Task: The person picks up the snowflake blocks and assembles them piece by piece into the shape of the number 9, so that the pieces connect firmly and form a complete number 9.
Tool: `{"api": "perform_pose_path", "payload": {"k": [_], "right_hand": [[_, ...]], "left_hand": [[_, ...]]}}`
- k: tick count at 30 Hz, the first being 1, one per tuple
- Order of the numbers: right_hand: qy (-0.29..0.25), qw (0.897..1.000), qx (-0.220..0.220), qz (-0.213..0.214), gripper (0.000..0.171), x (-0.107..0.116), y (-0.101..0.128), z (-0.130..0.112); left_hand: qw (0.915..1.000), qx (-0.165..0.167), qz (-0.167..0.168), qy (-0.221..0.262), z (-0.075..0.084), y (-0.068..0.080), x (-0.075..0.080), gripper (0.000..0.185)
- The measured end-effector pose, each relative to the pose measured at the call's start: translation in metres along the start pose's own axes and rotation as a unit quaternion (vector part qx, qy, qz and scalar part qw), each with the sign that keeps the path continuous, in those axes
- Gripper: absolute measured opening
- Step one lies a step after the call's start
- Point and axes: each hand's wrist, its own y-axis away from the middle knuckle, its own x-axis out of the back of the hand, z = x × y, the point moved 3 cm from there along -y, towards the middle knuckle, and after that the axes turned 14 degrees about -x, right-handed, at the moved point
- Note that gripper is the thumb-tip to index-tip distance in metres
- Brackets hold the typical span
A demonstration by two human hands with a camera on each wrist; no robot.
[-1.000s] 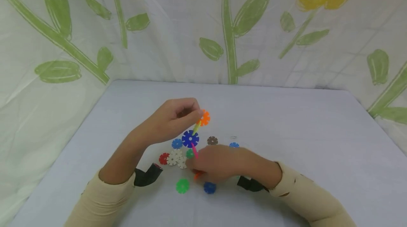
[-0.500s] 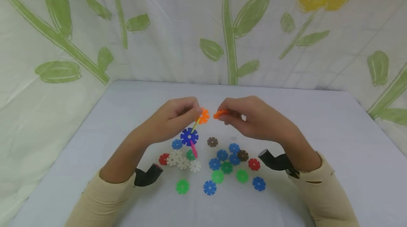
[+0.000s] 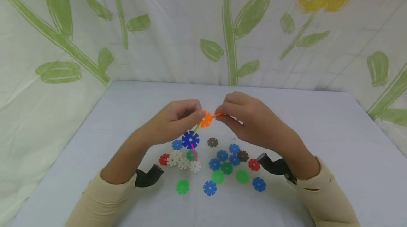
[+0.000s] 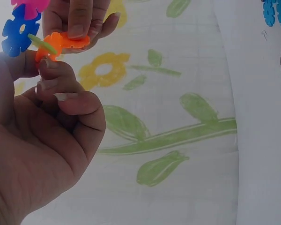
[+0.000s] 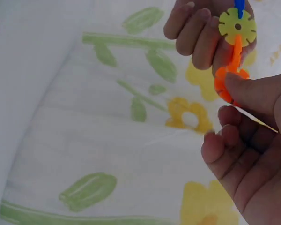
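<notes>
— Orange plastic, mostly: what did each hand have?

— The left hand (image 3: 173, 121) pinched a small chain of flat notched plastic discs, held up above the pale grey table (image 3: 318, 142). Its fingers were curled round the top piece, an orange notched disc (image 3: 206, 119). Below that sat a yellow-green disc (image 3: 197, 128) seen edge-on, then a dark blue notched disc (image 3: 190, 139), then a pink disc (image 3: 194, 152) at the bottom.

— And the right hand?

— The right hand (image 3: 251, 122) pinched a second orange notched disc (image 3: 218, 115) between thumb and fingertips, held flat, its edge touching the orange disc of the chain. From the right wrist the two orange pieces met at a right angle. Both grips were closed on their pieces.

— What lay under them?

— Loose discs, scattered on the table just below the hands: a cluster of white discs (image 3: 183, 161) with a red disc (image 3: 164, 159) beside it, a brown disc (image 3: 212, 142) further back, several light blue discs (image 3: 222, 155) and green discs (image 3: 226, 168) toward the right, and a lone bright green disc (image 3: 182, 186) nearest the person. A white cloth printed with green leaves and yellow flowers (image 3: 235, 25) hung behind the table. Cream sleeves (image 3: 101, 202) covered both forearms.
</notes>
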Motion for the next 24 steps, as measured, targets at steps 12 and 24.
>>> {"api": "perform_pose_path", "payload": {"k": [12, 24], "right_hand": [[0.143, 0.988, 0.030, 0.048, 0.020, -0.012, 0.004, -0.020], [0.143, 0.986, 0.035, 0.078, 0.018, -0.015, 0.002, -0.023]], "left_hand": [[0.9998, -0.008, 0.002, -0.018, 0.003, -0.002, 0.001, 0.014], [0.9981, -0.022, 0.055, -0.019, 0.003, -0.001, -0.005, 0.017]]}}
